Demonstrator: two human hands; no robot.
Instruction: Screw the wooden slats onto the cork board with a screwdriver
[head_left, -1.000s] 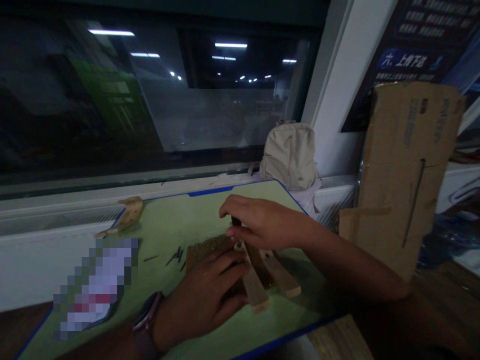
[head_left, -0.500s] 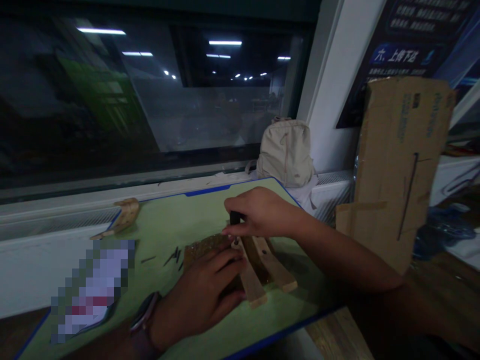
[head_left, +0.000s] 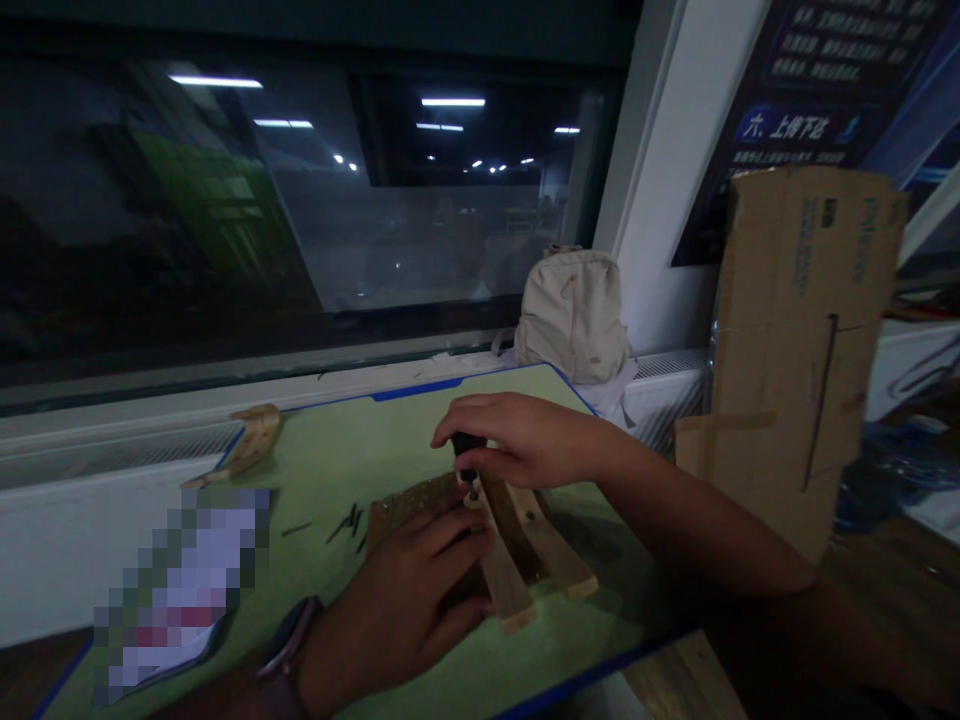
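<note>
Slightly lower than half a second ago, the right hand [head_left: 525,440] stays closed around the dark tool handle [head_left: 466,443], upright on the wooden frame [head_left: 511,590], which the left hand [head_left: 412,600], fingers spread flat, pins to the green worktop [head_left: 360,440] to steady it.

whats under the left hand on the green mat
The left hand lies flat on a brown speckled board with two wooden slats on the green mat. The board's near part and how the slats join it are covered by the hand.
</note>
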